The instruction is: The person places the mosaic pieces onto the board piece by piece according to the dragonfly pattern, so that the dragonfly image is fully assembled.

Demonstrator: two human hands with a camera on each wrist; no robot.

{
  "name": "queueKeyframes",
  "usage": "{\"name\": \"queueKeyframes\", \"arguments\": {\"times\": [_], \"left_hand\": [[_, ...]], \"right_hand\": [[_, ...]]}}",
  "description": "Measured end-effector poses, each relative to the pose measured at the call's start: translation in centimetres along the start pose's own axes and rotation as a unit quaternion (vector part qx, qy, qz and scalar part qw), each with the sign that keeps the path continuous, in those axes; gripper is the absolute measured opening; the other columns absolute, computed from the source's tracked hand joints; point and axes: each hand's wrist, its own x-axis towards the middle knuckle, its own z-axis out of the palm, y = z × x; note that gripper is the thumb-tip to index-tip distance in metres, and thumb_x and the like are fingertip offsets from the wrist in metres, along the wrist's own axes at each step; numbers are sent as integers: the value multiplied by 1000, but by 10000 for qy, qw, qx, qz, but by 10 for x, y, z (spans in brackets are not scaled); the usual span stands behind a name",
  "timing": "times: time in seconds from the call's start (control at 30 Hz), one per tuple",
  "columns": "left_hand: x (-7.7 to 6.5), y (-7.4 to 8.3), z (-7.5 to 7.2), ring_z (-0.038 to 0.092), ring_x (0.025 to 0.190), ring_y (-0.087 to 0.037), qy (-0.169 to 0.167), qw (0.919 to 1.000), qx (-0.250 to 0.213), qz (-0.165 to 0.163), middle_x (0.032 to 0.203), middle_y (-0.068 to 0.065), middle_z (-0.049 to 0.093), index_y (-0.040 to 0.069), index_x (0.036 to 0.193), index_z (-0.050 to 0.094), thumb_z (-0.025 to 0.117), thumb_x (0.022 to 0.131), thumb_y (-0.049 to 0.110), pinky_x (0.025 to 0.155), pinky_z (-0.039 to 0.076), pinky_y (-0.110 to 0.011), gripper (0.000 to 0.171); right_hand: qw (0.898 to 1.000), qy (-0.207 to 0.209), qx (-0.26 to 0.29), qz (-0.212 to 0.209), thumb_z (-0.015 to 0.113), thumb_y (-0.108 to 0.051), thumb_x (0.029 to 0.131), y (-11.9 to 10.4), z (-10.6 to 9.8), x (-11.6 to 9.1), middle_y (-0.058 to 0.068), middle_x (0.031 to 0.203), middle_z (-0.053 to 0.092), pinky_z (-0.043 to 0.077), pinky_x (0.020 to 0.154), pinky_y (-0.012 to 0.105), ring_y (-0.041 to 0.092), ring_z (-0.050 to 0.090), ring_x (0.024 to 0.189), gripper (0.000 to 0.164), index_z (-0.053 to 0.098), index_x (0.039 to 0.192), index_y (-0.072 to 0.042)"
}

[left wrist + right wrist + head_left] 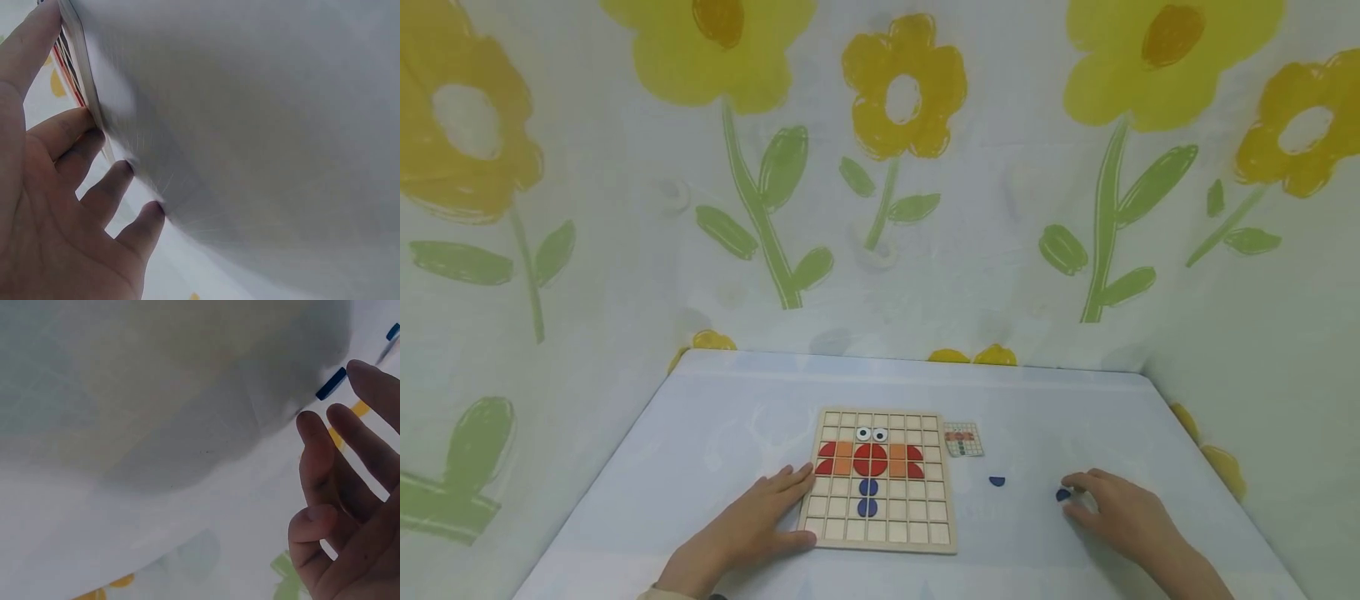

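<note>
A wooden grid board [953,533] lies on the table, bearing a figure of red, orange and blue pieces with two round eyes [872,434]. Along the board's left side rests my left hand [747,515], fingers spread and fairly straight, fingertips at the edge and thumb at the lower corner. My right hand [1116,510] is low over the table, right of the board. A dark blue half-circle piece [1063,494] lies between its thumb and index fingertip; in the right wrist view this blue piece [331,384] sits close to the fingertips, with a small gap to one finger.
Another blue half-circle [997,481] lies between the board and my right hand. A small picture card [963,439] showing a similar figure sits beside the board's upper right. Flower-printed cloth [970,250] surrounds the white table [737,417] at the back and sides.
</note>
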Motion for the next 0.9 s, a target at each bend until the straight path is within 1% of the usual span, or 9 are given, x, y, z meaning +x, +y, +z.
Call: {"name": "queueKeyframes", "arguments": {"times": [0.1,0.17,0.37,0.57,0.7,0.9], "left_hand": [[0,-1,0,27,151,-34,23,10000,11,5,163,1,35,15,154,45,71,84,64,121,23,-60,89],[0,-2,1,27,151,-34,37,10000,10,8,163,1,35,15,154,45,70,84,64,121,22,-60,89],[-1,-3,2,28,151,-33,66,10000,39,33,163,3,35,17,155,45,69,84,66,121,23,-59,90],[-2,-2,1,28,151,-32,112,9999,50,71,163,3,36,17,155,45,69,84,66,122,23,-58,89],[-2,-1,1,28,151,-32,135,9999,56,70,162,3,36,16,154,45,69,84,66,122,23,-57,89],[-2,-3,1,28,151,-32,133,9998,47,101,163,2,36,15,155,45,69,85,65,122,23,-57,89]], "right_hand": [[10000,33,-16,-81,85,-28,79,1,2,3,-9,88,68,61,71,41,12,64,77,26,76,102,-19],[9999,56,-17,-129,86,-26,79,0,3,6,-9,86,68,61,70,40,14,66,78,24,76,100,-19],[9999,-8,3,-126,86,-22,78,-7,5,11,-10,84,68,61,74,43,16,68,80,18,77,93,-19],[9999,-12,-8,-143,86,-19,78,-12,3,11,-10,83,68,61,74,44,18,69,81,17,77,92,-19],[9999,-30,26,-143,87,-20,78,-13,1,10,-11,83,68,61,74,43,17,68,80,17,77,92,-19],[9998,-112,35,-166,87,-19,78,-13,1,10,-10,83,69,61,74,44,19,69,83,17,77,92,-19]]}}
